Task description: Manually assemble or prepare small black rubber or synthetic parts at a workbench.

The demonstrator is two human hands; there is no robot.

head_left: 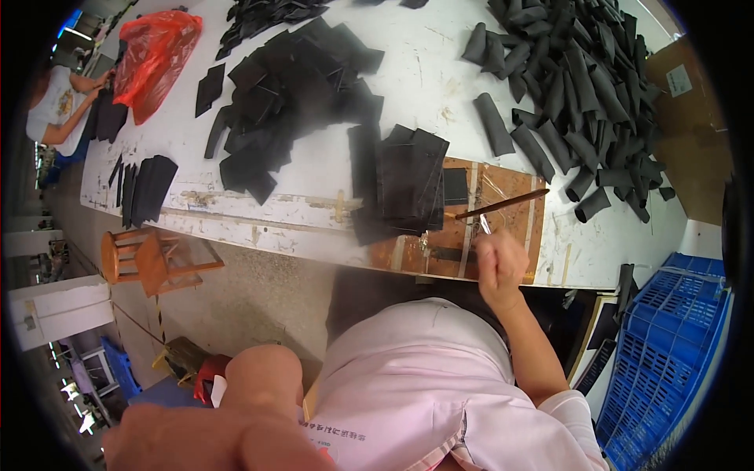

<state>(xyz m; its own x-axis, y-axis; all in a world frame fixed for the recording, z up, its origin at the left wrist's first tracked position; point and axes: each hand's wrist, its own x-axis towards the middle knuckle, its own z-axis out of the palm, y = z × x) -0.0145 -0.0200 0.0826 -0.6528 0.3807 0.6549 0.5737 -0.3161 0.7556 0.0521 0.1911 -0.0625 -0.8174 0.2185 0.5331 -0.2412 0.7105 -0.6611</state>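
My right hand (499, 265) is closed at the near edge of the white table (424, 71), gripping a small metal tool (484, 225) whose tip points up over a brown board (509, 235). A thin brown stick (503, 204) lies across that board just above the hand. To the left on the board sits a stack of flat black sheets (404, 184). My left hand (251, 400) is blurred and very close to the camera at the bottom, away from the table; what it holds is unclear.
Black rolled tubes (581, 86) are heaped at the right, loose black flat pieces (298, 86) at the middle. A red plastic bag (157, 51) and another person (55, 102) are far left. A wooden stool (149, 259) stands on the floor, a blue crate (667, 353) at my right.
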